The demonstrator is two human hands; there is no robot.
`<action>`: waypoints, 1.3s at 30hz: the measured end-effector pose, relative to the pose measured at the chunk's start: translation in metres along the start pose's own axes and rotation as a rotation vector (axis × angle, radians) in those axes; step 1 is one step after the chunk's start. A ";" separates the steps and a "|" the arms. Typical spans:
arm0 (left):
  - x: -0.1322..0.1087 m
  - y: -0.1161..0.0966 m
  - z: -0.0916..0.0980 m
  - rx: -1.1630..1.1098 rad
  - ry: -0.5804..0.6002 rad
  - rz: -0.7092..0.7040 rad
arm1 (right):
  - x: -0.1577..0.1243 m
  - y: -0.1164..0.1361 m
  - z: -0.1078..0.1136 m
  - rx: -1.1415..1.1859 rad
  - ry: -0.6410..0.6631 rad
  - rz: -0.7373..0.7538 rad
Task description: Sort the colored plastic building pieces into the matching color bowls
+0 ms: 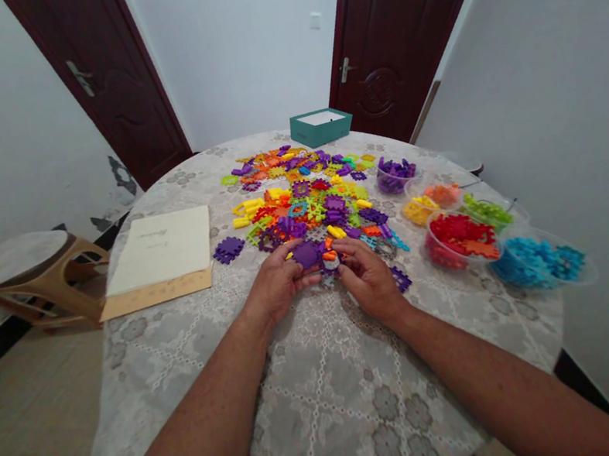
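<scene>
Near the front of a heap of colourful plastic interlocking building pieces (329, 204), my two hands work close together. My left hand (276, 284) grips a flat purple building piece (304, 255) between thumb and fingers. Against its right side sits a small building piece with orange and white parts (330, 257), pinched by the thumb and forefinger of my right hand (371, 277). Whether the two pieces are joined I cannot tell. Single purple pieces lie to either side, one at the left (229, 250) and one beyond my right hand (401, 278).
Clear tubs of sorted pieces stand at the right: purple (396, 174), yellow and orange (422, 209), red (463, 238), green (485, 210) and blue (540, 261). A teal box (321, 127) is at the back. Paper sheets (160, 245) lie left, near a stool (48, 277).
</scene>
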State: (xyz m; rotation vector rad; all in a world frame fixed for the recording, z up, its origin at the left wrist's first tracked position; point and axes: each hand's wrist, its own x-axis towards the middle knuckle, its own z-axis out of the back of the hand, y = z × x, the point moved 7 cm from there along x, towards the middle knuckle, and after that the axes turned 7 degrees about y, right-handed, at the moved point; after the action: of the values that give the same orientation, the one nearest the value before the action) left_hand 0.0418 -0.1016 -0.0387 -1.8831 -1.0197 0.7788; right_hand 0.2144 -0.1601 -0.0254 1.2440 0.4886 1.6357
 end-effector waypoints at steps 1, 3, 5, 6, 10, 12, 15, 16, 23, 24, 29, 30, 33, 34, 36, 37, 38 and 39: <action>0.000 0.000 0.000 0.001 0.005 0.005 | 0.000 0.000 0.000 0.000 -0.001 -0.003; -0.001 0.000 -0.001 0.002 0.013 0.018 | -0.001 -0.001 0.000 0.006 -0.001 -0.005; -0.001 0.001 -0.002 0.007 0.013 0.029 | -0.001 -0.002 -0.001 0.013 0.002 -0.007; -0.002 0.001 -0.002 0.010 0.013 0.031 | -0.001 -0.002 -0.002 0.016 0.004 -0.008; -0.003 0.002 -0.004 0.021 0.034 0.039 | 0.000 -0.001 -0.004 0.023 0.017 -0.010; -0.003 0.003 -0.006 0.036 0.067 0.049 | 0.000 -0.001 -0.006 0.030 0.030 -0.011; -0.005 0.004 -0.010 0.101 0.118 0.062 | 0.000 0.000 -0.012 0.021 0.068 -0.020; -0.005 0.005 -0.011 0.132 0.127 0.067 | 0.000 0.001 -0.014 0.012 0.084 -0.019; -0.005 0.006 -0.011 0.247 0.142 0.062 | 0.004 0.020 -0.013 -0.157 0.188 0.077; -0.005 0.005 -0.010 0.241 0.134 0.070 | 0.006 0.022 -0.005 -0.218 0.199 0.071; -0.007 0.005 -0.008 0.184 0.080 0.110 | -0.002 0.016 0.055 -0.620 0.303 -0.108; -0.007 0.007 -0.008 0.169 0.075 0.120 | -0.007 0.011 0.067 -0.695 0.300 -0.163; -0.007 0.014 -0.010 0.133 0.088 0.161 | -0.029 -0.003 0.089 -0.866 0.315 -0.322; -0.006 0.016 -0.011 0.124 0.095 0.175 | -0.035 -0.007 0.091 -0.898 0.332 -0.367; -0.006 0.019 -0.012 0.097 0.107 0.197 | -0.045 -0.011 0.090 -0.924 0.375 -0.439; -0.006 0.020 -0.012 0.078 0.109 0.203 | -0.048 -0.012 0.089 -0.927 0.402 -0.467; -0.006 0.021 -0.012 0.058 0.107 0.206 | -0.050 -0.013 0.087 -0.930 0.433 -0.491; -0.006 0.021 -0.012 0.038 0.104 0.206 | -0.050 -0.013 0.085 -0.935 0.465 -0.509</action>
State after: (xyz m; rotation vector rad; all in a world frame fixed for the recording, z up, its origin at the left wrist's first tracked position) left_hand 0.0562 -0.1176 -0.0505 -1.9949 -0.7499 0.8031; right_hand 0.2958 -0.2181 -0.0266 0.0320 0.2221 1.4099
